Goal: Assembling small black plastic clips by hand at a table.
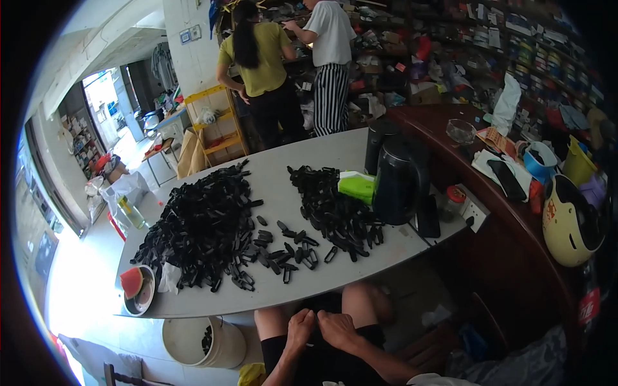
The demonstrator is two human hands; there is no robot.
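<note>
Over my lap, below the table's near edge, my left hand [300, 328] and my right hand [337, 329] are closed with their knuckles close together. Whatever they pinch, if anything, is lost against my black shorts. On the grey-white table [283, 157] in front lies a big heap of small black plastic clips or buckles [199, 225]. A second, smaller heap of the same black parts [331, 212] lies to its right. Several loose black parts [286, 251] are scattered between the heaps, nearest to my hands.
A white bucket [228, 344] with some black parts inside stands left of my legs. A metal bowl [149, 293] with a watermelon piece sits at the table's left corner. A black kettle [396, 183] and green tissue pack [356, 186] stand right. Two people stand beyond the table.
</note>
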